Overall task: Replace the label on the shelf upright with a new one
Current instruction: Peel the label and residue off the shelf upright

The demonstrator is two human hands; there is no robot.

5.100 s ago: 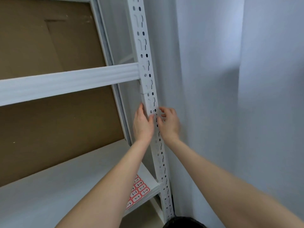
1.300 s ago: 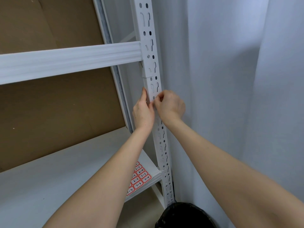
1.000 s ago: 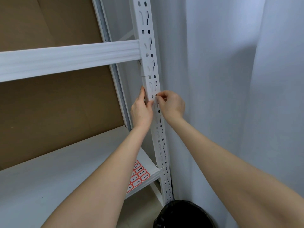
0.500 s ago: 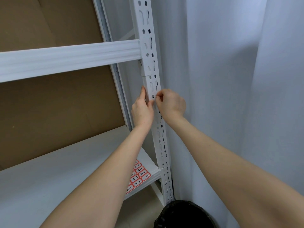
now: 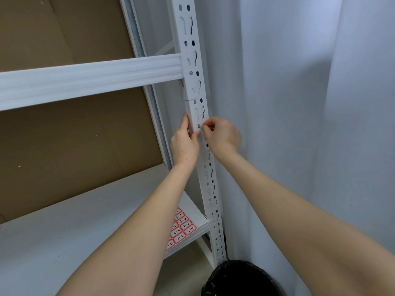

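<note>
Nearest to us, at five o'clock, sits the mouth of a black bin bag point(image 5: 241, 278), just beside the foot of the shelf upright point(image 5: 193, 60). Above it, near six o'clock, a sheet of red-edged labels point(image 5: 182, 228) with handwritten numbers lies flat on the right end of the white lower shelf point(image 5: 64, 227), which spreads out toward eight o'clock; our left forearm hides part of the sheet. Both arms reach up to the middle of the view, where the hands meet on the upright. Our left hand point(image 5: 184, 146) holds the upright from its nine o'clock side, one finger stretched up along the edge and the thumb laid on the front face. Our right hand point(image 5: 223, 136) comes in from three o'clock with fingers curled, the tips nipping a small pale label point(image 5: 200, 132) at the front face, just below the joint in the post; it is too small to read. Farther up, at ten o'clock, the white cross beam point(image 5: 92, 76) meets the upright. Behind the rack stands brown cardboard point(image 5: 74, 142), and a white curtain point(image 5: 299, 103) hangs from one to four o'clock.
</note>
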